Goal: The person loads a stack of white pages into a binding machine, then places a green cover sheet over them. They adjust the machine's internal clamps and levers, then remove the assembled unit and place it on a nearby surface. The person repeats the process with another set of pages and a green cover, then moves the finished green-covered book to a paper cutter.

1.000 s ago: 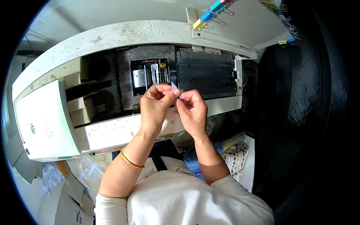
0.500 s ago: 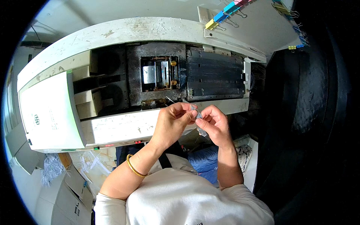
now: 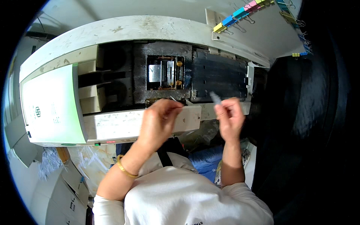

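Observation:
My left hand [image 3: 157,122] has its fingertips pinched at the machine's front edge, beside a thin pale piece [image 3: 173,98]; what they grip is unclear. My right hand [image 3: 231,118], farther right, pinches a small grey crumpled piece [image 3: 215,98] over the lower part of the dark slatted plate [image 3: 219,75]. Behind my hands, a square metal opening [image 3: 156,73] with shiny bars and brass knobs sits in a grimy frame, part of a long off-white machine [image 3: 112,125].
A white-and-green panel [image 3: 52,105] covers the machine's left end. At upper right an angled board [image 3: 262,37] carries several coloured binder clips. Blue fabric [image 3: 200,161] lies below the machine, paper strips [image 3: 48,161] at lower left, black surfaces at far right.
My hands, earlier together on the grey piece, have separated: the left has moved left toward the machine's front edge, the right has risen rightward with the grey piece.

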{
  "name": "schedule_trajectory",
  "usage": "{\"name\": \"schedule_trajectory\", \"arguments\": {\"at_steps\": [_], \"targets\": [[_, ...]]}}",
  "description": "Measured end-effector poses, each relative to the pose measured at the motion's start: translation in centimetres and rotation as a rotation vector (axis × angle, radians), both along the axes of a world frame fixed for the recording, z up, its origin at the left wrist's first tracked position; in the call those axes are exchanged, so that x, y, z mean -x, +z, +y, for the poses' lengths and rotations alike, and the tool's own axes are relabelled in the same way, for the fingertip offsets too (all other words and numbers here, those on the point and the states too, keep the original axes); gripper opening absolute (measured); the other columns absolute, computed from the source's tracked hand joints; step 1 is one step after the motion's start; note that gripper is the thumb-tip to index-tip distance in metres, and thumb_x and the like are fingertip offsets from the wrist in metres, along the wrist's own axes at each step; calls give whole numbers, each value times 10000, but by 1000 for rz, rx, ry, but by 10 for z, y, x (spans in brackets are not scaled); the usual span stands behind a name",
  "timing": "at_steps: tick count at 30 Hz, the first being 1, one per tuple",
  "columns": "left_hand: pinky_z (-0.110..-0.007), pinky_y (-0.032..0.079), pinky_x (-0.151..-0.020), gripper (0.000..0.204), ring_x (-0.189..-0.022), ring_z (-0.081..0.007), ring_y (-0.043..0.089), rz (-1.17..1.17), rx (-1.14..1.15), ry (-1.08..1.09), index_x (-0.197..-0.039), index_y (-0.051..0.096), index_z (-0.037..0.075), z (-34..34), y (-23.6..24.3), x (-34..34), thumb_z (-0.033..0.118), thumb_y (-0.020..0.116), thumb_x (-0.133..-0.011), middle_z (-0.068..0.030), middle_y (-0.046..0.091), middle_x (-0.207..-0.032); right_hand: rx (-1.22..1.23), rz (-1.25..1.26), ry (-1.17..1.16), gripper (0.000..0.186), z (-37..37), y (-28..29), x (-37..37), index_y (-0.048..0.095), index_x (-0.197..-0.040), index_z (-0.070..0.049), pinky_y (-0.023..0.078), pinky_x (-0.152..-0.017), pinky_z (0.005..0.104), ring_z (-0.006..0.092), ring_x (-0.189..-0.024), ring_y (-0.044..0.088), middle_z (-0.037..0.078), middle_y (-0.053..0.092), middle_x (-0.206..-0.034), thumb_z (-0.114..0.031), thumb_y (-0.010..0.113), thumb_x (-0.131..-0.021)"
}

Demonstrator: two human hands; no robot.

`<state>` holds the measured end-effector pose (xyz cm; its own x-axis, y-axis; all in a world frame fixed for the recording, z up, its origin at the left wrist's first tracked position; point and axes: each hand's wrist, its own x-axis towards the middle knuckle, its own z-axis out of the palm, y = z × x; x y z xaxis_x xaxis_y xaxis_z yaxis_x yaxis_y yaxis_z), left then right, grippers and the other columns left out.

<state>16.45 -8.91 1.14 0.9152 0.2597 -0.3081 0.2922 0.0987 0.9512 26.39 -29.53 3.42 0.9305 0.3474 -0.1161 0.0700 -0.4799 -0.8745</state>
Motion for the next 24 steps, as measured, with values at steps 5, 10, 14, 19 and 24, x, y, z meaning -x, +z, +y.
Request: {"name": "schedule_trajectory", "arguments": {"at_steps": [5, 10, 14, 19, 24], "targets": [[-244, 521, -738, 96, -824, -120, 629, -19, -31, 160, -969, 669, -30, 33, -3, 30, -37, 629, -882, -79, 678, -917, 96, 516, -96, 160, -12, -65, -46, 605, -995, -5, 503, -533, 250, 94, -680, 568, 39, 620, -835, -89, 672, -876], [-245, 517, -683, 213, -837, -172, 621, -224, -533, 303, -937, 689, 40, 45, -6, 43, -111, 681, -786, -100, 637, -979, 144, 547, -155, 197, 8, -103, -43, 626, -1022, 8, 519, -513, 272, 98, -681, 578, 47, 630, -817, -99, 687, -868], [-236, 498, -636, 289, -787, -166, 585, -286, -679, 333, -943, 691, 66, 46, -23, 58, -132, 708, -733, -68, 576, -922, 202, 519, -180, 205, 22, -111, -39, 617, -1016, 34, 542, -496, 278, 119, -672, 595, 67, 629, -816, -85, 682, -862], [-244, 495, -596, 299, -724, -167, 569, -326, -733, 316, -962, 692, 67, 46, -31, 63, -116, 720, -728, -61, 559, -878, 71, 498, -270, 173, 34, -128, -48, 622, -980, 50, 553, -493, 281, 127, -657, 607, 83, 646, -833, -66, 675, -864], [-248, 493, -591, 296, -720, -170, 572, -321, -748, 335, -966, 691, 64, 45, -33, 63, -104, 727, -726, -61, 565, -860, -34, 564, -341, 210, 42, -129, -64, 628, -1026, 25, 529, -522, 288, 127, -661, 610, 67, 656, -834, -84, 700, -861]]}}
